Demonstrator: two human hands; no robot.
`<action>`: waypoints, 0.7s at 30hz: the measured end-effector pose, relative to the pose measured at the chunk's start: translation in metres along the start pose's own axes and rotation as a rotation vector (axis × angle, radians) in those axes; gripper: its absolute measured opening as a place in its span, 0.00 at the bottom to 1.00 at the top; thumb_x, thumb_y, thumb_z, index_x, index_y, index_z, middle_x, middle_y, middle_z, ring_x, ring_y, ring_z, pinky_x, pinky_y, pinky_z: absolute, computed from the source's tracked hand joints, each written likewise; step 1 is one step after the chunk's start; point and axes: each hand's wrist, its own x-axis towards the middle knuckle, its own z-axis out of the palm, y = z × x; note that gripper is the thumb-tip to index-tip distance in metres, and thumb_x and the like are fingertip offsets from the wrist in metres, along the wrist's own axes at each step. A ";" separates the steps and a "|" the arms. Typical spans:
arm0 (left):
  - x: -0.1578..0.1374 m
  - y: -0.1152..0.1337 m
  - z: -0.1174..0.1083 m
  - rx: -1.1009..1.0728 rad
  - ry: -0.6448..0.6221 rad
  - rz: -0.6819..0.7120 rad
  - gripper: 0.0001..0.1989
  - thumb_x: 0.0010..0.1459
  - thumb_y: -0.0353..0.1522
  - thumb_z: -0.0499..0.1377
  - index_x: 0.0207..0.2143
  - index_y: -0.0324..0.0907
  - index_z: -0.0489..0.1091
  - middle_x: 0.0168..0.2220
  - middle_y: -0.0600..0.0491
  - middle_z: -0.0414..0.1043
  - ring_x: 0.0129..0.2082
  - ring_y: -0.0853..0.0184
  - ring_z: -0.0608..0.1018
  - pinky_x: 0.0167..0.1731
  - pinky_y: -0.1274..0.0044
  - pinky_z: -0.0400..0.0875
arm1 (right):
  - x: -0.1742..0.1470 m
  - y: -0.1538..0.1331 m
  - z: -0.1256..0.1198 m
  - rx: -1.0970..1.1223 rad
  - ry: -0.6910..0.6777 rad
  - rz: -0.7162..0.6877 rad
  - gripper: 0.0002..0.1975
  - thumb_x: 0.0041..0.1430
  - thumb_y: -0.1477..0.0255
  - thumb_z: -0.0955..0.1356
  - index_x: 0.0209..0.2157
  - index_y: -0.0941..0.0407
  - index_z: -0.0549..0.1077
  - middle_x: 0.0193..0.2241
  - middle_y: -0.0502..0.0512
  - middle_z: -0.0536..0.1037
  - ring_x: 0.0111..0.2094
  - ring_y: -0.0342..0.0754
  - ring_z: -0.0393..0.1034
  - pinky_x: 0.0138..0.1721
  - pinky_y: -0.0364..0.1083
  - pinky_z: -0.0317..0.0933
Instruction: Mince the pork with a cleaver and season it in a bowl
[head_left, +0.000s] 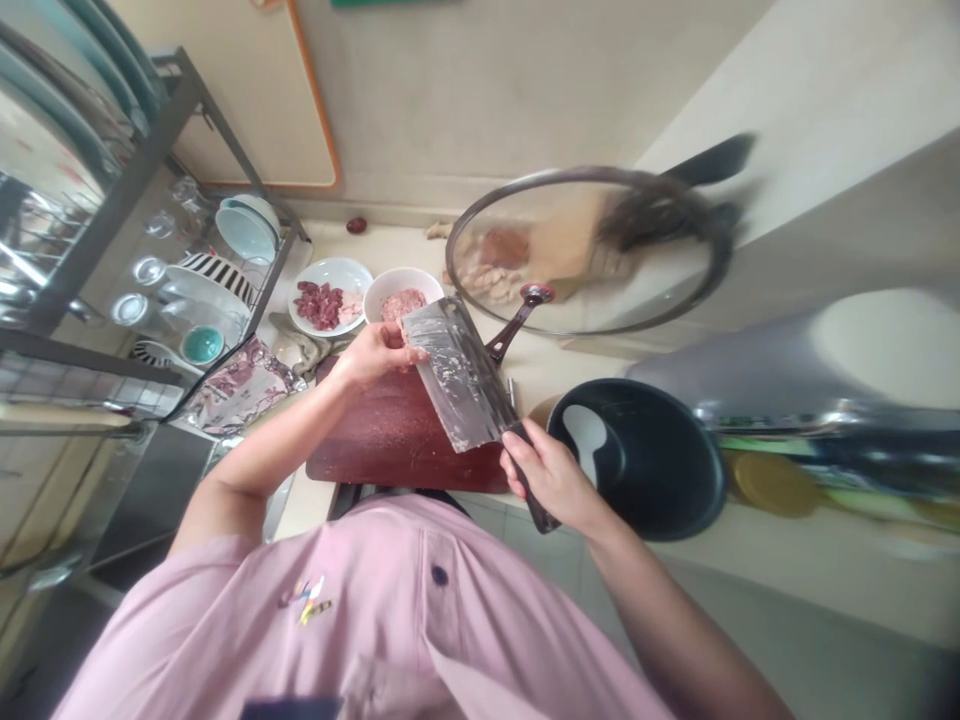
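**Smeared cleaver [461,375] hanging over red board [375,440], kitchen desk [324,238] filling up**

The cleaver is tilting across the board's R half, blade carrying pale bits of residue. R hand [551,470] is closing round the dark handle; L hand [375,357] is curling its fingers nearly shut, pinching the blade's far corner w/ thumb & fingertips.

Just past the board, a white bowl [426,283] is holding minced meat [403,303]. Next to it, a white plate [319,268] is holding dark red chunks [319,304] + a paler pink pile [351,306]. To the R, a big glass lid [592,250] is standing tilted, w/ blurry pale pieces showing through. Nearer on the R, a dark pot [667,460] is sitting beside the board.

Far L, a gray metal rack [118,197] is carrying plates up top; below, pale bowls [247,232], a striped bowl [217,277] & a small green bowl [202,345] are sitting. A crinkled silvery pack [240,385] is lying near the rack's foot; a metal sink [146,490] is showing lower L.

At the back, an orange-edged board [240,95] is leaning on the plain pale wall [465,110]. R-side items are blurring, incl. a yellow-brown lid [776,483]. Tiled floor is showing btwn the pot & the person's pink shirt [360,610].
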 end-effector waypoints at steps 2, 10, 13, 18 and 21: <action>0.007 0.004 -0.002 0.007 0.010 -0.010 0.17 0.35 0.35 0.73 0.24 0.34 0.71 0.21 0.55 0.71 0.19 0.76 0.68 0.20 0.82 0.61 | -0.002 0.001 -0.003 0.002 -0.003 0.010 0.18 0.63 0.53 0.60 0.30 0.53 0.59 0.19 0.42 0.66 0.15 0.39 0.61 0.16 0.40 0.59; 0.040 0.021 -0.007 -0.019 0.025 -0.035 0.15 0.36 0.29 0.71 0.27 0.35 0.71 0.20 0.56 0.69 0.18 0.76 0.68 0.20 0.82 0.63 | -0.006 0.014 -0.012 0.035 0.003 0.039 0.18 0.63 0.52 0.60 0.30 0.53 0.58 0.19 0.43 0.66 0.14 0.39 0.61 0.17 0.41 0.59; 0.057 0.036 -0.017 0.034 0.136 0.046 0.12 0.40 0.26 0.69 0.28 0.35 0.71 0.22 0.55 0.70 0.20 0.74 0.71 0.21 0.82 0.64 | -0.011 0.018 -0.015 0.068 0.020 0.070 0.19 0.62 0.51 0.60 0.30 0.53 0.59 0.19 0.43 0.67 0.15 0.39 0.61 0.17 0.42 0.59; 0.091 0.041 -0.042 0.208 0.391 0.252 0.06 0.46 0.24 0.65 0.27 0.35 0.70 0.25 0.54 0.69 0.26 0.73 0.72 0.26 0.82 0.64 | -0.022 0.017 -0.014 -0.033 0.087 0.116 0.19 0.63 0.51 0.59 0.28 0.51 0.58 0.16 0.44 0.67 0.15 0.42 0.61 0.20 0.44 0.60; 0.110 0.016 -0.049 0.543 0.356 0.289 0.08 0.42 0.24 0.67 0.23 0.37 0.70 0.23 0.55 0.67 0.27 0.70 0.70 0.30 0.79 0.62 | -0.026 0.013 -0.011 -0.121 0.104 0.084 0.18 0.64 0.53 0.58 0.27 0.51 0.58 0.14 0.44 0.66 0.15 0.44 0.62 0.23 0.45 0.61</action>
